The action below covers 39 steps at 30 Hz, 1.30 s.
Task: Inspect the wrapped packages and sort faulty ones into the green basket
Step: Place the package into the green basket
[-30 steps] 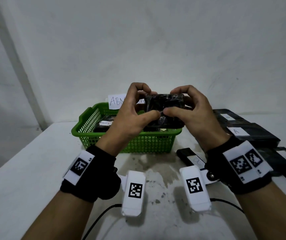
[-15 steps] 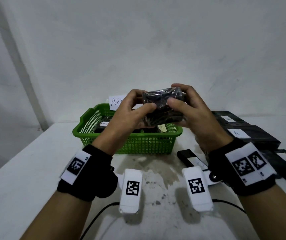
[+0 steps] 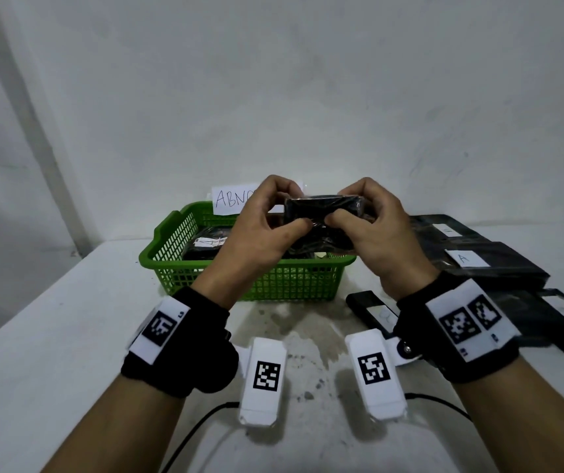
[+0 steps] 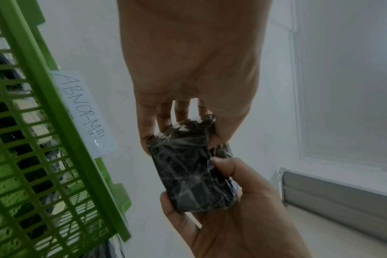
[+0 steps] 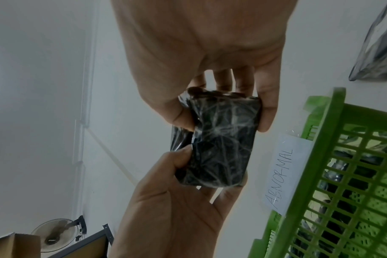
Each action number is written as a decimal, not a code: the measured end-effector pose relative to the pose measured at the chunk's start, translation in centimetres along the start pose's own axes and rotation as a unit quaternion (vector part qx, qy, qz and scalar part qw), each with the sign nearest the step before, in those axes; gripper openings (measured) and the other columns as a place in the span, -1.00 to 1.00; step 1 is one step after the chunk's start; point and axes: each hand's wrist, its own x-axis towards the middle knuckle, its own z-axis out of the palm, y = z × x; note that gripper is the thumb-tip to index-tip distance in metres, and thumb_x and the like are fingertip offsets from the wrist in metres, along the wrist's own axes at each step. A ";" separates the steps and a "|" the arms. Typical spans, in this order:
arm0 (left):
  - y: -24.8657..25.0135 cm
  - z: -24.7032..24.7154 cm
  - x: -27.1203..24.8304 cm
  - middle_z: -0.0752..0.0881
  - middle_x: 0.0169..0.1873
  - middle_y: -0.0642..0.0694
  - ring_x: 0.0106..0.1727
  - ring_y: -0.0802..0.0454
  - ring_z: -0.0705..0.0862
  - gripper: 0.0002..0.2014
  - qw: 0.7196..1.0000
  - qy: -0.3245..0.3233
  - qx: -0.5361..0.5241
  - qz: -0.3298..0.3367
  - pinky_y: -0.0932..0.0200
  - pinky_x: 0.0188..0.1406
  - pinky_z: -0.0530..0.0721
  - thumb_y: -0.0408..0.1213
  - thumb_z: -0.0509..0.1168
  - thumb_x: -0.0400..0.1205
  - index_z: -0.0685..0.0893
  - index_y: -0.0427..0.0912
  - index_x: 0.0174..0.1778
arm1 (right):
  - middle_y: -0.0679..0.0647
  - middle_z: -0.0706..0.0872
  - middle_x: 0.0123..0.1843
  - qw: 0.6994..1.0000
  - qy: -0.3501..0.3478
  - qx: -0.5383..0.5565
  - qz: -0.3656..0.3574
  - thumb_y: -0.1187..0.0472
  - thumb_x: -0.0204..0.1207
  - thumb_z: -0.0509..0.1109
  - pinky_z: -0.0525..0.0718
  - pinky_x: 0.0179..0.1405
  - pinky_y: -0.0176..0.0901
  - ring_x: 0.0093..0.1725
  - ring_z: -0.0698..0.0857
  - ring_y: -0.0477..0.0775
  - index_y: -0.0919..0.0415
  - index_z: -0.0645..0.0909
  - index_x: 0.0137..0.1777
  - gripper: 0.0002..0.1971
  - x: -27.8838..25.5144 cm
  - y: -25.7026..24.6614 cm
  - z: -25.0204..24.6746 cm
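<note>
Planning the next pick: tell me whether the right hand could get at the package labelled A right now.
Probably not yet. The right hand and left hand both grip a wrapped package above the basket. The package labelled A lies uncovered beside it.

Bare forearms with black fabric wrist wraps (image 3: 185, 339)

Each wrap carries white rectangular tags printed with black square codes (image 3: 468, 322); white plastic boxy camera units (image 3: 262, 380) hang beneath, trailing thin black cables (image 3: 202, 421).
</note>
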 end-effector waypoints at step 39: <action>0.0 -1.1 0.4 0.71 0.27 -0.18 0.12 -0.04 0.81 -0.74 0.998 0.020 -0.053 -0.018 -0.13 0.07 0.79 -0.17 0.34 0.66 0.66 -0.05 0.27 | -0.07 0.72 0.23 1.000 -0.003 0.008 0.026 0.15 0.44 0.64 0.83 0.10 0.14 0.05 0.83 0.07 0.04 0.56 0.27 -0.54 -0.3 -0.9 -1.0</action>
